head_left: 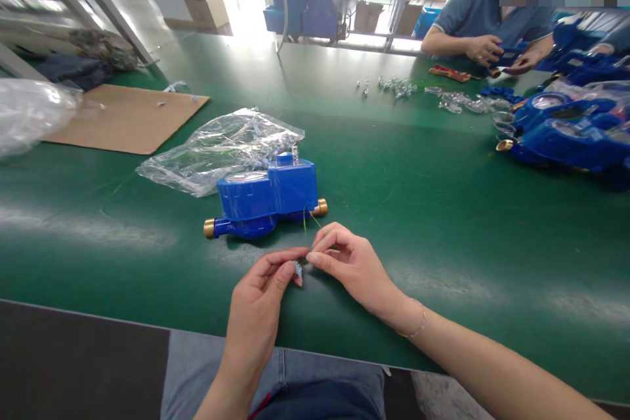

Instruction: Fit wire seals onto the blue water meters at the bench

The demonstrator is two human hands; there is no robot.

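A blue water meter (268, 197) with brass ends lies on the green table (394, 210), just beyond my hands. My left hand (260, 305) pinches a small silvery seal piece (298, 269) between thumb and fingers. My right hand (344, 262) is closed in a pinch on the same piece, fingertips meeting those of the left. A thin green wire (306, 220) runs up from the pinch toward the meter's right end.
A clear plastic bag (221, 151) lies behind the meter, a cardboard sheet (123, 118) at the left. Several blue meters (566, 131) and small metal and clear parts (398, 86) sit at the far right, where another person's hands (497, 52) work.
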